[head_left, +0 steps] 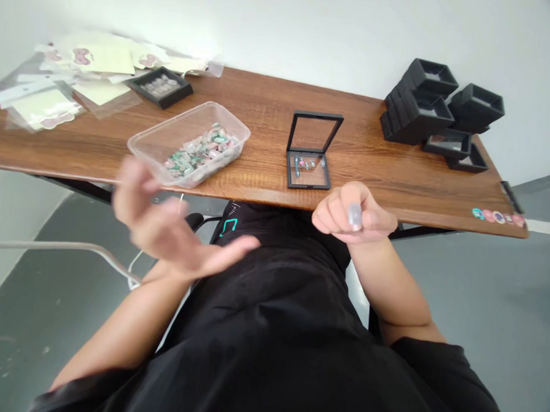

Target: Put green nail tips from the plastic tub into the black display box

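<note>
My left hand (172,231) is raised in front of the table edge, its thumb and fingers spread and blurred, with nothing seen in it. Just beyond its fingertips stands a clear plastic tub (142,139) holding many small pink and green wrapped pieces. My right hand (355,213) is closed by the table's front edge, its fingers curled in. A silver-grey patch shows on one finger; the inside of the hand is hidden. Past it, to the left, a black-framed clear display case (290,170) stands with its lid raised. Small blue and pink charms lie in its lower half.
Black frame boxes (418,109) are stacked at the back right of the wooden table (262,94). At the back left lie clear bags with yellowish cards (110,62) and a black tray (177,96) of small pieces. Round stickers (498,216) line the right front edge. A white cable (70,246) runs at left.
</note>
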